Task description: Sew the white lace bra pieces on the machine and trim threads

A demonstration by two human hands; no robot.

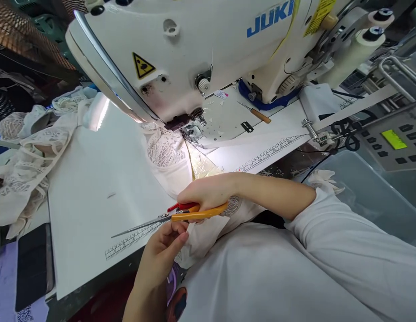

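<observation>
My right hand is closed round a pair of scissors with orange and red handles. Their long blades point left over the table's front edge and look closed. Just below them, my left hand pinches the edge of a pale fabric piece that drapes over the edge towards my lap. A white lace bra cup lies by the needle area of the JUKI sewing machine. Whether it joins the piece in my left hand is hidden behind my right hand.
On the left are heaped lace garments and a dark phone. A wooden-handled awl and small scraps lie on the machine bed. Thread cones, a control panel and a clear plastic bin stand right. A printed ruler runs along the front edge.
</observation>
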